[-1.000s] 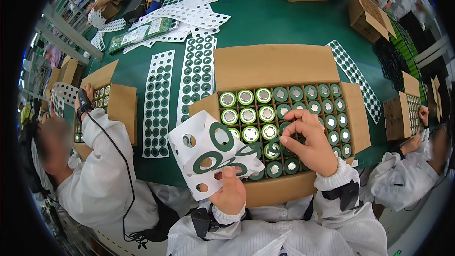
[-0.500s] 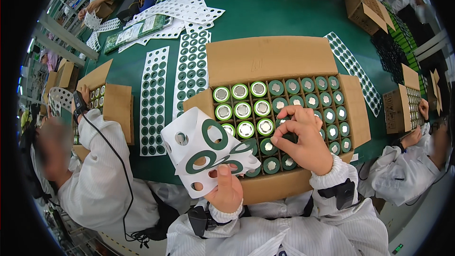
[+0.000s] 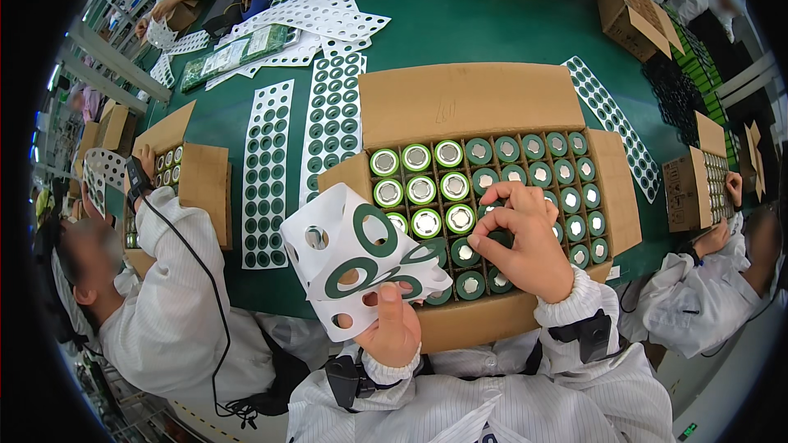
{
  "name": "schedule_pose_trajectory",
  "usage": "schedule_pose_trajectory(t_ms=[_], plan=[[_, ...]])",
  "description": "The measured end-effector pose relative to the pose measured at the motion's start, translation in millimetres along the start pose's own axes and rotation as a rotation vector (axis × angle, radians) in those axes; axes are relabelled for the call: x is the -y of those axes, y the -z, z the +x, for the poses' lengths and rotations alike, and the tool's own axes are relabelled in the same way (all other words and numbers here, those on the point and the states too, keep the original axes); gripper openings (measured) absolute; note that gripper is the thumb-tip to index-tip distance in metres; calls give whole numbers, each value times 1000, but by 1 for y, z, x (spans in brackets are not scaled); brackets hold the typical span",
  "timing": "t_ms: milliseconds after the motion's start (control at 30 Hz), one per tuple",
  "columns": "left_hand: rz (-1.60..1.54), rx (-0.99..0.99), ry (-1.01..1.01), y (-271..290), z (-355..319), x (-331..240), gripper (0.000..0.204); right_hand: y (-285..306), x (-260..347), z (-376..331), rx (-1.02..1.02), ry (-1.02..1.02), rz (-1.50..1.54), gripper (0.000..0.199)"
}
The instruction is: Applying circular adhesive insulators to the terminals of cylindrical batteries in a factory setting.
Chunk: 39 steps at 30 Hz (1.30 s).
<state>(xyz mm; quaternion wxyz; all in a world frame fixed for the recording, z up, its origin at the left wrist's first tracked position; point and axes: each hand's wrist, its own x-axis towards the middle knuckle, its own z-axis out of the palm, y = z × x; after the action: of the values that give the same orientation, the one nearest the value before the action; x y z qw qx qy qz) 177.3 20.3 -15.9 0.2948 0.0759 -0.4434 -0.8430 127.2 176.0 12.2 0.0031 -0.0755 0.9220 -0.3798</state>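
An open cardboard box [image 3: 468, 107] with dividers stands in front of me, full of upright cylindrical battery cells. The cells on its left [image 3: 421, 190] show bright green rims and bare metal tops; those on the right [image 3: 540, 174] wear dark green rings. My left hand [image 3: 392, 335] grips a bent white sticker sheet [image 3: 320, 205] between thumb and fingers, over the box's near left corner. Green rings and punched holes show on that sheet. Above the middle cells, my right hand [image 3: 533, 250] is closed, thumb close to the fingertips; what it pinches, if anything, is hidden.
Flat sheets of green rings lie left of the box [image 3: 267, 172], behind it and at right [image 3: 611, 123]. Used white sheets [image 3: 328, 16] pile up at the far left. Co-workers with boxes of cells sit on both sides; a black cable [image 3: 193, 254] hangs at left.
My hands stay almost still; the sheet in my left hand shifts very slightly. The co-worker at left turns their head a little and raises a hand by a white sheet.
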Motion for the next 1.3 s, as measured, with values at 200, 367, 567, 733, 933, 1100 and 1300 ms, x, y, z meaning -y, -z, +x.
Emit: schedule_pose_trajectory(t_ms=[200, 367, 567, 733, 933, 1100, 1300], plan=[[9, -13, -9, 1, -1, 1, 28, -1, 1, 0, 1, -1, -5, 7], [18, 8, -10, 7, -1, 4, 30, -1, 0, 0, -8, 14, -25, 8], [16, 55, -18, 17, -2, 8, 45, -1, -1, 0, -7, 16, -14, 8], [5, 71, -15, 19, -2, 9, 44, -2, -2, -1, -19, 17, -5, 8], [10, 64, -28, 18, -2, 7, 44, -2, 0, -1, -20, 22, -21, 8], [46, 64, -43, 20, -4, 10, 45, -2, 1, -2, -38, 32, -34, 7], [56, 81, -41, 22, -4, 9, 45, -3, 2, -2, -42, 47, -44, 8]])
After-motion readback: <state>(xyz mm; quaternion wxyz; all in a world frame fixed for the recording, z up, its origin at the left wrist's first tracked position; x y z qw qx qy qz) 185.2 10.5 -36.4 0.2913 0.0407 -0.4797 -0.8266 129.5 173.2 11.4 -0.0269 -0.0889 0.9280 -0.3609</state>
